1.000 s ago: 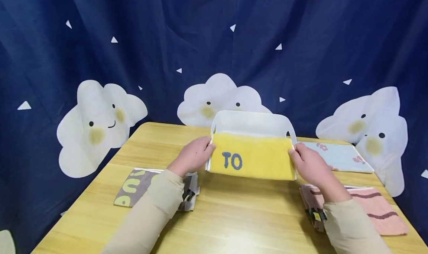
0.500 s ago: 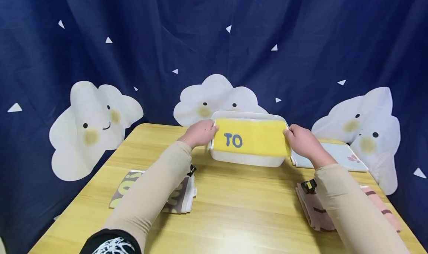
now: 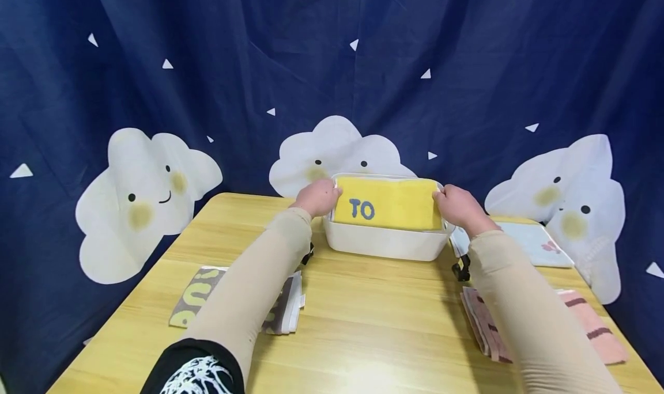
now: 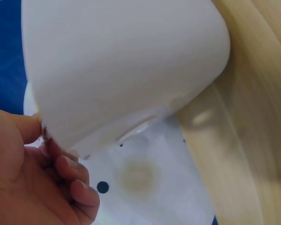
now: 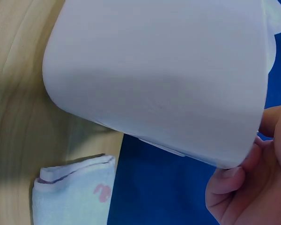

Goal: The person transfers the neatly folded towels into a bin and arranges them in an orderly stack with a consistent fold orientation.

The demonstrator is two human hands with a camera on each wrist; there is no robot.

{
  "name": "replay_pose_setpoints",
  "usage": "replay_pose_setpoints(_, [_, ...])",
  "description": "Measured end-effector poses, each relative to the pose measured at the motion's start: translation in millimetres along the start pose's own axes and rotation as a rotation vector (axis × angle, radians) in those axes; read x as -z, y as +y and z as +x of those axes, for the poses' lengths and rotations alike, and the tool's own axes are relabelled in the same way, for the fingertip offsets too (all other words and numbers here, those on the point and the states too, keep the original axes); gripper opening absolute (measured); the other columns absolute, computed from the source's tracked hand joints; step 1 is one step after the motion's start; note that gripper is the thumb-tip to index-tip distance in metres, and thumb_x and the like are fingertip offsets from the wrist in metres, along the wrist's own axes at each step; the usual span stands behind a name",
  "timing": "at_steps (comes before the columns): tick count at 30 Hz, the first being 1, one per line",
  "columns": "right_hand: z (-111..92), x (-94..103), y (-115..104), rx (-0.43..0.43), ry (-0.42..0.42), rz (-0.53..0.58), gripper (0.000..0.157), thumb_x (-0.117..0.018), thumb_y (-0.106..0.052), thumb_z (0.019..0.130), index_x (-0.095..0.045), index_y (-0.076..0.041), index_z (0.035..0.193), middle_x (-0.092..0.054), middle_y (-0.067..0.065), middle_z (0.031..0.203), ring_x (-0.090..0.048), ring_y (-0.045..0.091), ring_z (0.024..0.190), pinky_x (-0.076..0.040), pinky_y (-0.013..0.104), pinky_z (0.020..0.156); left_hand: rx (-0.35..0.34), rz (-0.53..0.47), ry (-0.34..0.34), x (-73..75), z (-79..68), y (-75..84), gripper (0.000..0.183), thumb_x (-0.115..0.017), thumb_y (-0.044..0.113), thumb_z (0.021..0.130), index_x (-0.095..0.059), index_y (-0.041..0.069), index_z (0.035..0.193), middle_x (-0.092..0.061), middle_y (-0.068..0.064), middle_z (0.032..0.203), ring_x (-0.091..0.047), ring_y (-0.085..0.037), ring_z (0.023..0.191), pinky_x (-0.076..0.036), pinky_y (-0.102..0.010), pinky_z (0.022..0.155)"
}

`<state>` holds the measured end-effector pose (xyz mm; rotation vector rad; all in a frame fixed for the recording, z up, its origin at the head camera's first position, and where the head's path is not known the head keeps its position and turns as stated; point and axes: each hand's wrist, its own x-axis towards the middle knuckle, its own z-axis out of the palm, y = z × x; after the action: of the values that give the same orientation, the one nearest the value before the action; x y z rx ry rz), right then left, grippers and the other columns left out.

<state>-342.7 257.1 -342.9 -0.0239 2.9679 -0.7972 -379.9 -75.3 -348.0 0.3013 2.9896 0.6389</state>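
A folded yellow towel (image 3: 399, 207) with blue letters "TO" lies within the rim of a white plastic bin (image 3: 384, 242) in the head view. My left hand (image 3: 317, 197) pinches the towel's left end, thumb on top, right at the bin's left rim. At the other end, my right hand (image 3: 460, 207) pinches the towel the same way. Both wrist views are mostly filled by the bin's outer wall (image 4: 126, 61), with curled fingers (image 5: 227, 180) at its rim. The towel's underside is hidden inside the bin.
A folded grey towel (image 3: 199, 293) with yellow-green lettering lies at the table's left, partly behind my left sleeve. On the right are a pink striped towel (image 3: 591, 319) and a pale blue flowered towel (image 3: 529, 244). A dark blue curtain (image 3: 446, 25) hangs behind the wooden table (image 3: 384, 325).
Both hands have carried the yellow towel forward from in front of the bin, over its front wall and down inside its rim. More of the bin's front wall now shows.
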Motion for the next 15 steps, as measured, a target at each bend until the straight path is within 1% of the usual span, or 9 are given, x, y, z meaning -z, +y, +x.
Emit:
replay_pose_setpoints(2, [0.7,-1.1,0.4,-0.008,-0.005,0.010,0.044,-0.030,-0.034,0.110,-0.049,0.005,0.118,-0.052,0.025,0.118,-0.049,0.040,0.105,-0.043,0.056,0.091,0.018,-0.008,-0.002,-2.3,0.9,0.0,0.032,-0.041,0.039,0.108,-0.058,0.013,0.102,-0.061,-0.005,0.089,-0.059,-0.022,0.082,-0.047,-0.039,0.080])
replay_pose_setpoints(6, [1.5,-1.9,-0.1,-0.018,-0.014,0.022,0.045,-0.030,-0.034,0.109,-0.049,0.005,0.120,-0.052,0.024,0.118,-0.049,0.040,0.105,-0.043,0.056,0.092,0.047,-0.005,0.006,-4.7,2.8,-0.6,0.032,-0.042,0.040,0.108,-0.058,0.013,0.101,-0.061,-0.005,0.089,-0.059,-0.022,0.082,-0.047,-0.039,0.078])
replay_pose_setpoints(10, [1.4,-2.7,-0.6,-0.010,-0.005,-0.005,0.044,-0.032,-0.033,0.109,-0.051,0.004,0.118,-0.054,0.024,0.117,-0.050,0.040,0.104,-0.043,0.056,0.092,0.044,0.054,0.005,-5.4,5.1,-0.4,0.033,-0.043,0.040,0.107,-0.059,0.011,0.102,-0.061,-0.006,0.089,-0.059,-0.023,0.083,-0.048,-0.039,0.077])
replay_pose_setpoints(12, [1.4,-3.5,0.1,0.003,0.013,-0.034,0.042,-0.033,-0.033,0.108,-0.053,0.004,0.114,-0.056,0.024,0.114,-0.052,0.039,0.101,-0.044,0.055,0.090,0.034,0.090,0.001,-5.6,5.9,-0.1,0.034,-0.044,0.040,0.107,-0.060,0.010,0.103,-0.061,-0.006,0.090,-0.059,-0.023,0.083,-0.048,-0.040,0.076])
replay_pose_setpoints(15, [1.8,-4.9,1.8,0.027,0.041,-0.087,0.039,-0.036,-0.032,0.106,-0.055,0.002,0.103,-0.058,0.020,0.100,-0.055,0.037,0.092,-0.045,0.050,0.082,0.011,0.143,-0.002,-6.1,6.8,0.5,0.034,-0.045,0.038,0.106,-0.060,0.009,0.104,-0.061,-0.005,0.090,-0.059,-0.023,0.083,-0.049,-0.040,0.074])
